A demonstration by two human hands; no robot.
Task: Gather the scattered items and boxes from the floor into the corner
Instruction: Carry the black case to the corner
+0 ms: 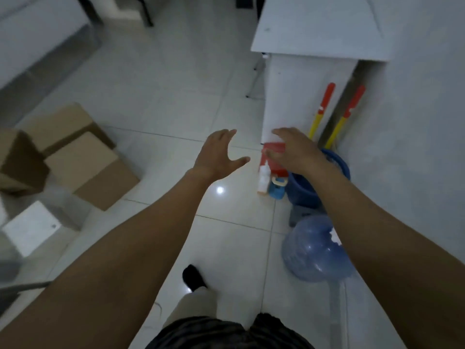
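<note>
1. At 12 o'clock in the head view, both arms reach forward and down. The left hand (216, 153) has its fingers spread and grasps nothing. The right hand (294, 149) is likewise splayed and empty.
2. The right hand sits in front of a red item (276, 147) at the foot of the white cabinet (314, 23). Can't tell whether it touches it.
3. The corner cluster sits at 1–3 o'clock:
   - white bottle (263, 180)
   - small blue container (276, 188) just beside the bottle
   - blue bucket (307, 190)
   - water jug (314, 248) lying at 4 o'clock
   - two mop handles (324, 109) leaning between cabinet and wall
4. Task items lie at 9 o'clock on the tiled floor (176, 71), well apart from that cluster. They are three cardboard boxes (90, 170) bunched together and a white box (32, 227) at 8 o'clock.
5. Step, my read: between carries, hands free near the corner pile. Most of the boxes are not yet moved.
6. Next move, my read:
   - Either tidy the red item with the right hand, or turn towards 9 o'clock and go for the nearest box.
   - A box calls for a two-hand grip on opposite sides, then setting it down near the bucket without knocking over the bottle.
</note>
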